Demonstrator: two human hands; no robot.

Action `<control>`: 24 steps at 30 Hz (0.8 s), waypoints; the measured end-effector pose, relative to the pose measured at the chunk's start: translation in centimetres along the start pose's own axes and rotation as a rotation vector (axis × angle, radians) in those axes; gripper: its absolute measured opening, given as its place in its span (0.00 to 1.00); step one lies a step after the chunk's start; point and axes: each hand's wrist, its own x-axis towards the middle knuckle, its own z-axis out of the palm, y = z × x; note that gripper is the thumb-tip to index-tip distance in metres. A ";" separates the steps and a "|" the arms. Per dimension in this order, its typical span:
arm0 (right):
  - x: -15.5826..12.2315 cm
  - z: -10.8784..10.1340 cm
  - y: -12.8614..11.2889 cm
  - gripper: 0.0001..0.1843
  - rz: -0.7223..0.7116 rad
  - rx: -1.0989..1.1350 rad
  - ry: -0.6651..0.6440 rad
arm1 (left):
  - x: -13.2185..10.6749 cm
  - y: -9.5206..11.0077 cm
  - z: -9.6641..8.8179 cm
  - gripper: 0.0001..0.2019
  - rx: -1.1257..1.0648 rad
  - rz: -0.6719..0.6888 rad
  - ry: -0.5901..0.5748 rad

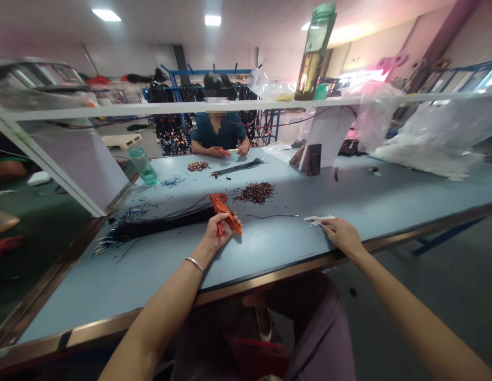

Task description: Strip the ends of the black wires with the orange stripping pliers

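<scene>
My left hand [218,228] is closed round the handles of an orange crimping tool [224,209], whose head points away from me over the blue table [269,248]. Just left of the tool lies a long bundle of black wires [158,225] with blue tips. My right hand [343,235] rests near the table's front edge with its fingertips pinching a small white scrap of paper or tissue [318,219]. A single thin black wire [271,216] lies between the hands. Behind the tool sits a pile of small dark red parts [256,192].
A person in a teal top [218,132] sits across the table with another wire bundle [238,167] and a parts pile [198,166]. A green bottle [144,166] stands at the far left. A white shelf [230,106] spans above, plastic bags [428,137] at right.
</scene>
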 end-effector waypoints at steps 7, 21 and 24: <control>1.0 1.9 0.7 0.12 -0.002 0.091 0.163 | -0.1 -0.1 0.0 0.08 0.029 -0.021 -0.007; -0.2 1.5 0.9 0.20 0.047 0.224 0.120 | -0.3 -0.1 0.0 0.08 0.089 -0.021 -0.051; -0.4 1.4 0.9 0.19 0.054 0.188 0.092 | -0.3 -0.3 -0.1 0.08 0.108 -0.013 -0.068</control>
